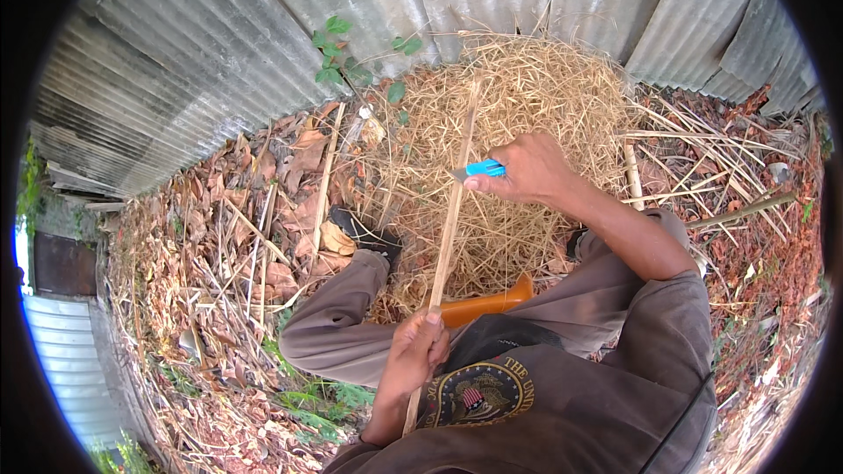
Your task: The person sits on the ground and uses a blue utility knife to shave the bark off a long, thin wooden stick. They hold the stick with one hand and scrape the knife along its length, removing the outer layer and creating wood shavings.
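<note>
Basically, a long pale strip (448, 233) of wood or bamboo runs between the person's two hands, with 12 o'clock taken as the top of the view. The left hand (414, 353), at 6 o'clock from the middle, is closed round the strip's lower part, its thumb lying along the face. From that hand the strip runs up between 12 and 1 o'clock, and its short tail drops to 6 o'clock, in front of the dark shirt (571, 404).

Farther up, the right hand (531, 168) grips a blue knife (486, 168). The strip passes at 9 o'clock from this hand, just beyond its fingers, and the blade points that way and seems to touch the strip's edge. The strip's far end shows against a heap (562, 88) of straw-coloured shreds; whether it rests there, I cannot tell.

At 2 o'clock from the left hand sits an orange object (483, 305), between the bent legs; at 11 o'clock from it is a dark shoe (371, 237). Brown dry leaves (285, 162) spread toward 10 o'clock. Corrugated metal sheets (211, 61) curve from 10 round to 2 o'clock.
</note>
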`<state>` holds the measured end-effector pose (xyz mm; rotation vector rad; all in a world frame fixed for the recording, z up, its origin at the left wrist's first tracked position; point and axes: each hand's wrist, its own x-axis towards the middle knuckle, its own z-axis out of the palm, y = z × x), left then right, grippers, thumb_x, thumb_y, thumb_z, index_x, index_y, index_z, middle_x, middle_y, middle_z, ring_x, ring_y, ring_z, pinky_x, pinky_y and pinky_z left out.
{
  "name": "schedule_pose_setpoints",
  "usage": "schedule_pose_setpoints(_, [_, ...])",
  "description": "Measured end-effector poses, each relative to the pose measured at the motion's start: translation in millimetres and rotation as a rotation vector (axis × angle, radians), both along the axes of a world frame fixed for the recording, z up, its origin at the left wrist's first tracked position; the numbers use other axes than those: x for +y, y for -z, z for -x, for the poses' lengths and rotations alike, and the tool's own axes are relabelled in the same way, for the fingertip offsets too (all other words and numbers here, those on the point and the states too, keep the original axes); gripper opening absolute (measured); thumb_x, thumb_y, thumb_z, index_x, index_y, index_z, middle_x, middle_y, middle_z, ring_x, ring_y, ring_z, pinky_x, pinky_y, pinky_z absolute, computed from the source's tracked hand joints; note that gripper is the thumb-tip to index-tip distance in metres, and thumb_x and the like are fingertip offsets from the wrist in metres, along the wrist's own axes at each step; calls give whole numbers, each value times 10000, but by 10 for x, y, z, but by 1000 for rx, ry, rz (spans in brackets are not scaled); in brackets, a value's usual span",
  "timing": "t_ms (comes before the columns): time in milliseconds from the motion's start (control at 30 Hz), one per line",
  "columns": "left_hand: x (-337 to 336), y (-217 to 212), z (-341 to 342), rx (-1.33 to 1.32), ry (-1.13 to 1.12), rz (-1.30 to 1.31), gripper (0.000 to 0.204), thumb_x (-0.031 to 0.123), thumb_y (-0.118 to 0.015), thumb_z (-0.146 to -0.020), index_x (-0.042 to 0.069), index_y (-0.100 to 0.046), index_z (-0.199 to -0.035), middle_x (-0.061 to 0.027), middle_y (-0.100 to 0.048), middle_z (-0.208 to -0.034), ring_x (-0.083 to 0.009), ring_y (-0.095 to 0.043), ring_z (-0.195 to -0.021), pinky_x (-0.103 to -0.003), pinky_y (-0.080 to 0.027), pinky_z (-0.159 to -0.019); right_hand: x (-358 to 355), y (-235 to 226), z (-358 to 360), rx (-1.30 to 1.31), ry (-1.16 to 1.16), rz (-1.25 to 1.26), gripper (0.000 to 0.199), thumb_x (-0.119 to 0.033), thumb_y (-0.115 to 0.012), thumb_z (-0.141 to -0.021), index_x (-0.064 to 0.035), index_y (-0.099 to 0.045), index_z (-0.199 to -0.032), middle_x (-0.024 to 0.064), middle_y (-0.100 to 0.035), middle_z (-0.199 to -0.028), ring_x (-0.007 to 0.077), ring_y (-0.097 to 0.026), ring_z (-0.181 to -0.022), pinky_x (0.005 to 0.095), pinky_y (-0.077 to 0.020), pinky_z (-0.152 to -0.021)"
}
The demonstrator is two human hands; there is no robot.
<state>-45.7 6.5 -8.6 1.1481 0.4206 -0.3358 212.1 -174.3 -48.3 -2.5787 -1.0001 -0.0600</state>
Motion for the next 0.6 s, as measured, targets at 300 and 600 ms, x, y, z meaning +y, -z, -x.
schedule_pose_setpoints(300, [-38, 20, -22, 42, 8, 85, 298, 303, -404, -1019, 109, -382, -794, 24, -319, -527, -69, -271, -438, -228, -255, -442, -78, 116, -239, -119, -3, 15, 811, -870, -338, -739, -128, -561, -502, 38, -462, -410, 191, -507, -391, 347, -365, -366])
schedule_pose_setpoints(600, [-52, -93, 305, 40, 200, 108, 314, 304, -375, -1028, 107, -370, -783, 27, -325, -541, -66, -294, -461, -220, -259, -448, -1054, 288, -1543, 90, 792, -82, 838, -822, -232, -816, -83, -521, -546, 57, -455, -484, 210, -516, -506, 417, -423, -502])
